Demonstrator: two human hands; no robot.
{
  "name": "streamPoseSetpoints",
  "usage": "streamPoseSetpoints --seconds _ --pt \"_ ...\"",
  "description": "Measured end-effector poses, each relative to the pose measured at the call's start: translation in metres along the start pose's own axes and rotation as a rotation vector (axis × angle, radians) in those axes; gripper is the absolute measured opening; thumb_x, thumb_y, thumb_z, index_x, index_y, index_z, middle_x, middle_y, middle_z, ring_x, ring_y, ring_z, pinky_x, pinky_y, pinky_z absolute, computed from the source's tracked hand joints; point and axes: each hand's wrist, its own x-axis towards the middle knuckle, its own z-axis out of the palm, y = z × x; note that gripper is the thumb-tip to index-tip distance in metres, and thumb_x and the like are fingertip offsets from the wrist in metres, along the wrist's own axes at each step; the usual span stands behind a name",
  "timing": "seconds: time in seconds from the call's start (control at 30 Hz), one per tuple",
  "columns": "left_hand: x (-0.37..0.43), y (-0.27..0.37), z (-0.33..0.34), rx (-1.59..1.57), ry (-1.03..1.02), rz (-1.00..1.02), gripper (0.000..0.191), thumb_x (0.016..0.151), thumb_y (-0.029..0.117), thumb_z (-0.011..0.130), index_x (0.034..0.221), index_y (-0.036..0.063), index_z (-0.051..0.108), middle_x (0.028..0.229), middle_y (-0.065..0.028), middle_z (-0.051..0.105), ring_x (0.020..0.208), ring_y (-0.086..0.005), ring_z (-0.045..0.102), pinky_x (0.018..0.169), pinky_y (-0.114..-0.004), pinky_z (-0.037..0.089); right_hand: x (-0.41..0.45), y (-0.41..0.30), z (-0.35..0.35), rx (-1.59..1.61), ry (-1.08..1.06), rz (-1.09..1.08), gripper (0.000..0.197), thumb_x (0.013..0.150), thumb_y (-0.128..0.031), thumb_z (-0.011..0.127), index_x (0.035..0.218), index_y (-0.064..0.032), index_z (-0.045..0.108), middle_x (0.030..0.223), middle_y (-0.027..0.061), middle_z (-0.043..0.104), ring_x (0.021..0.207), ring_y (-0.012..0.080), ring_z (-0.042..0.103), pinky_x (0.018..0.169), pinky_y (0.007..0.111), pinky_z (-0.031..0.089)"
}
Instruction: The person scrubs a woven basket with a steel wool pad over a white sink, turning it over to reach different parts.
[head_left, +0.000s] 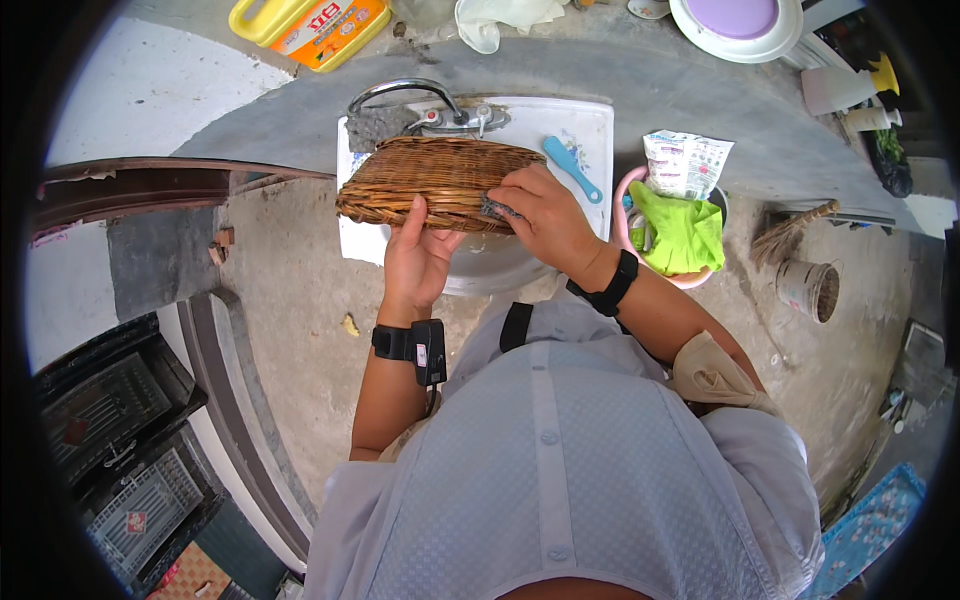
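Observation:
A brown wicker basket (450, 169) is held tilted over the white washbasin (480, 274), its braided rim towards me. My left hand (420, 255) grips that rim from below, thumb on the outside and the fingers partly hidden. In my right hand (544, 217) a dark grey scouring pad (499, 208) is pinched against the basket's right end near the rim. Behind the basket stands a chrome faucet (412, 86) with two handles. A blue-handled brush (574, 169) lies on the basin's right ledge. Grey cloth or scouring material (375, 127) sits at the back left corner.
Right of the basin, a pink tub (621, 217) holds a lime-green cloth (679, 225) and a white printed packet (686, 161). On the back ledge are a yellow detergent jug (311, 30) and a white basin (742, 45). A bucket (806, 289) and a broom (795, 232) stand farther right.

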Motion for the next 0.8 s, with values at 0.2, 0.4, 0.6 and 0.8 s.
streamPoseSetpoints --seconds 0.2,0.4,0.6,0.8 --pt "0.007 0.002 -0.009 -0.137 -0.088 -0.032 0.036 0.108 0.019 0.054 0.14 0.0079 0.045 0.134 -0.0138 0.063 0.115 -0.0277 0.069 0.094 -0.043 0.061 0.022 -0.008 0.015 -0.015 -0.109 -0.083 0.029 0.075 0.004 0.073 0.104 0.0006 0.072 0.105 0.0115 0.064 0.094 0.0327 0.061 0.083 0.041 0.052" --pt "0.003 -0.001 0.007 -0.068 0.031 0.037 0.037 0.11 0.027 0.049 0.139 0.0045 0.052 0.133 -0.0113 0.067 0.115 -0.0264 0.069 0.098 -0.042 0.057 -0.015 0.019 -0.014 0.005 -0.044 0.037 0.03 0.075 0.005 0.073 0.104 -0.0008 0.073 0.104 0.0112 0.065 0.095 0.0331 0.061 0.083 0.039 0.052" --pt "0.007 -0.006 -0.011 -0.081 -0.036 -0.013 0.034 0.107 0.022 0.058 0.135 0.0078 0.048 0.129 -0.0118 0.065 0.112 -0.029 0.069 0.093 -0.046 0.061 0.026 -0.009 0.013 -0.025 -0.133 -0.063 0.027 0.073 0.004 0.072 0.1 -0.0009 0.072 0.102 0.0094 0.064 0.098 0.0316 0.06 0.083 0.04 0.052" --pt "-0.001 -0.002 0.008 -0.1 -0.011 0.039 0.036 0.109 0.021 0.053 0.141 0.007 0.046 0.137 -0.0134 0.061 0.119 -0.0307 0.066 0.1 -0.05 0.058 -0.012 0.011 -0.013 0.007 -0.066 0.039 0.026 0.075 0.003 0.07 0.101 0.0002 0.071 0.1 0.0097 0.063 0.096 0.0321 0.059 0.084 0.041 0.052"
